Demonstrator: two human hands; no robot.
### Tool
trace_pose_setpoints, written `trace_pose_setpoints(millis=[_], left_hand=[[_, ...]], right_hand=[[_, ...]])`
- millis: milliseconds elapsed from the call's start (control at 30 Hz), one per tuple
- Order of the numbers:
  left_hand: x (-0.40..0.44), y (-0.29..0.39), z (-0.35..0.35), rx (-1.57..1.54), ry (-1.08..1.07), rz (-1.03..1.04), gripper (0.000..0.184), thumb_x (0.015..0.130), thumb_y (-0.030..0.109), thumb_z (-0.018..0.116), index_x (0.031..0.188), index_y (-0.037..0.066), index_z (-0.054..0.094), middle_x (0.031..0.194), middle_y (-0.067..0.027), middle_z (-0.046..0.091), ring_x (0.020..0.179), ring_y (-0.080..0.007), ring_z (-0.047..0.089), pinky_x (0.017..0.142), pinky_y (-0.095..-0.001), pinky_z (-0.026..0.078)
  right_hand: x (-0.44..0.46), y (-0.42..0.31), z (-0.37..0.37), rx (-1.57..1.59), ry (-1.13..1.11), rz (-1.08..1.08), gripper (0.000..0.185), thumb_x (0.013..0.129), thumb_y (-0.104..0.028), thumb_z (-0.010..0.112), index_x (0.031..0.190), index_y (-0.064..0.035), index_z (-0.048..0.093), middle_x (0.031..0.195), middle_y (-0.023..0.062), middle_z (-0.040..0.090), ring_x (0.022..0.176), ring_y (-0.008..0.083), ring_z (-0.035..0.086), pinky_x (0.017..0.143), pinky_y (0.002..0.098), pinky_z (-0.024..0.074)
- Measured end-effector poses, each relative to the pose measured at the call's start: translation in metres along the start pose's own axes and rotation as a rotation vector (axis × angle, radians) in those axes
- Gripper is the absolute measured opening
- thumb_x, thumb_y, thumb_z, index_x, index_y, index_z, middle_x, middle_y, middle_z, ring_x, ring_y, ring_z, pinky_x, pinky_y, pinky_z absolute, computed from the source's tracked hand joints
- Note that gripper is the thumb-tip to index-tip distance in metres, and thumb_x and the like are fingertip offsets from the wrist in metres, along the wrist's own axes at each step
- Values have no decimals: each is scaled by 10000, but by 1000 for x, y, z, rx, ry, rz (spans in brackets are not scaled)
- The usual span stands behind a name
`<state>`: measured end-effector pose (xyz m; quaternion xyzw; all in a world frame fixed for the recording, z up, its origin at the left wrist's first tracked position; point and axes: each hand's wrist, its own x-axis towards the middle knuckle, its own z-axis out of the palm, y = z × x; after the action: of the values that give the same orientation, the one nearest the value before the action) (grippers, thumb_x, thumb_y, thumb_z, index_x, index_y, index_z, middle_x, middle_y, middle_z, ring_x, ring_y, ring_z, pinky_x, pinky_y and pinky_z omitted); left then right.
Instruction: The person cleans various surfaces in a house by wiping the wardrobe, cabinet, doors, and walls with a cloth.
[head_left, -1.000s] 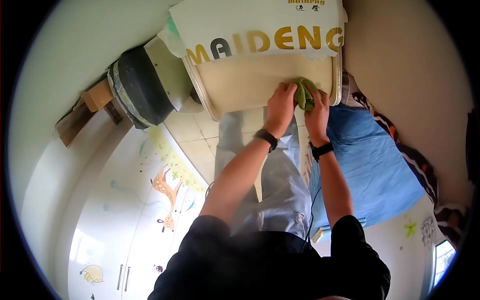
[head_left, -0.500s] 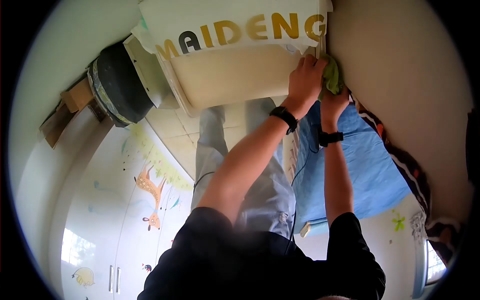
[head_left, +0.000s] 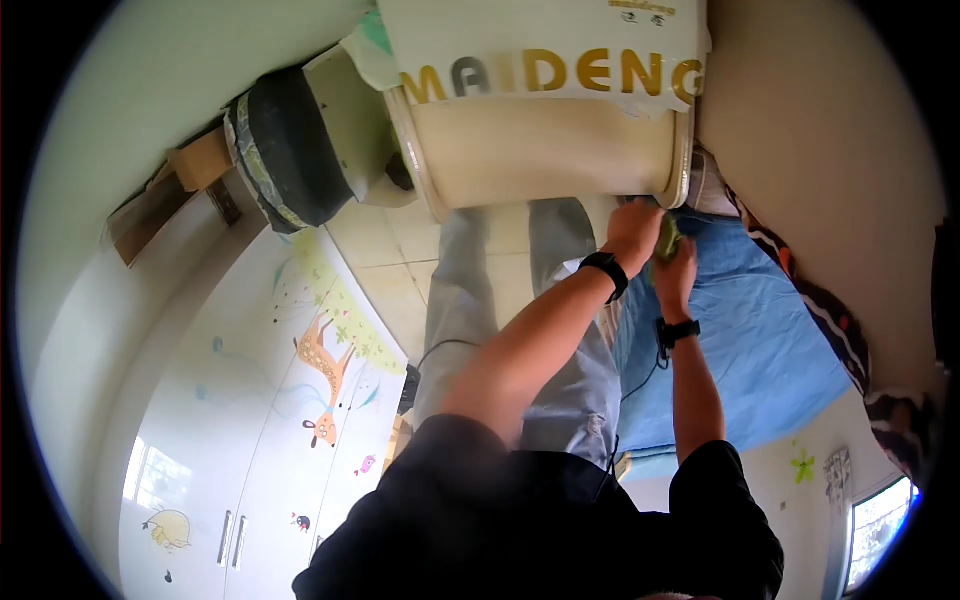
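A crumpled green cloth [head_left: 667, 242] is bunched between my two hands, over the near right corner of the cream padded panel [head_left: 545, 150]. My left hand [head_left: 634, 232] is closed on its left side, and my right hand [head_left: 676, 272] is closed on its lower right side. The blue bedding [head_left: 735, 330] lies just beneath and beside my right hand. A white plastic cover [head_left: 550, 50] with the letters MAIDENG drapes over the far part of the panel. My fingertips are partly hidden by the cloth and the hands.
A black bag [head_left: 300, 150] and a pale box [head_left: 350, 120] stand at the left, near open cardboard boxes [head_left: 200, 160]. White cabinet doors [head_left: 240, 430] with animal pictures are at the lower left. A dark patterned blanket [head_left: 820, 310] runs along the right wall. A thin cable hangs near my right wrist.
Both hands have moved with the green cloth from the panel's surface, past its right edge, down to beside its near right corner. The view has also shifted.
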<state>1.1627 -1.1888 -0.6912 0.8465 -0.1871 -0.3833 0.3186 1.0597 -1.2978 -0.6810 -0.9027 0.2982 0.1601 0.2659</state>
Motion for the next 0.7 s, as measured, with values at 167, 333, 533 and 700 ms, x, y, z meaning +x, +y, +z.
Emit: trace_pose_setpoints(millis=[167, 333, 533, 700], left_hand=[[-73, -76, -50, -157, -16, -63, 337, 748, 62, 659, 1082, 75, 614, 969, -182, 620, 911, -382, 614, 768, -444, 513], [-139, -143, -136, -172, 353, -248, 382, 756, 32, 647, 1130, 37, 567, 1044, -174, 589, 957, -378, 594, 785, -434, 501], [-145, -219, -181, -70, 662, -372, 354, 775, 23, 624, 1119, 35, 544, 1084, -177, 571, 969, -392, 575, 773, -442, 492], [-98, -228, -222, -79, 671, -299, 388, 792, 46, 616, 1172, 49, 539, 1087, -178, 572, 980, -397, 575, 774, -447, 496]], right_hand=[[-37, -55, 38, 156, -141, -159, 368, 730, -35, 663, 1085, 2, 572, 1007, 189, 560, 933, 413, 559, 771, 439, 481], [-32, -185, 95, 322, -195, -305, 536, 738, 18, 637, 1256, -92, 556, 1068, 166, 565, 969, 383, 577, 822, 426, 502], [-17, -292, 169, 496, -168, -301, 545, 713, 55, 613, 1241, -66, 553, 1108, 188, 550, 1026, 405, 546, 860, 429, 482], [27, -324, 172, 444, -53, -298, 527, 693, 50, 615, 1207, -50, 551, 1084, 205, 542, 1005, 419, 538, 832, 443, 481]])
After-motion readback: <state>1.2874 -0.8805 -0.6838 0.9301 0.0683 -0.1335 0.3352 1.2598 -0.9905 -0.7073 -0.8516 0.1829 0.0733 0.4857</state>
